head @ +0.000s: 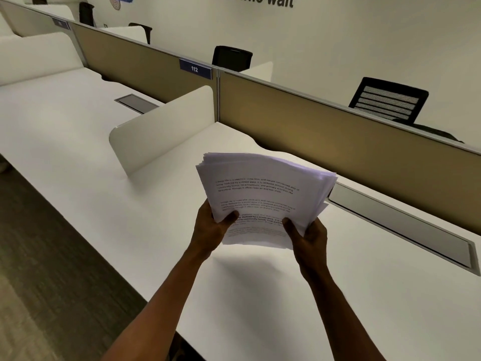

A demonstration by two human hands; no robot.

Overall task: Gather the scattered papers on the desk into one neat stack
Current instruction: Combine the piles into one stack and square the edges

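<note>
Your white desk [364, 295] fills most of the view, with a tan partition panel [351, 142] along its far edge and a white side divider [166, 131] standing to your left. A grey cable tray lid [406, 225] sits flush in the desk just in front of the panel. Beyond the panel, a black mesh office chair [389, 102] shows, and a blue tag reading 112 [195, 69] is fixed to the panel top.

You hold the stack of printed papers [263, 194] in the air above the desk, its sheets fanned and uneven at the far edges. Your left hand [212, 225] grips the near left corner, thumb on top. Your right hand [308, 237] grips the near right corner in the same way.
</note>
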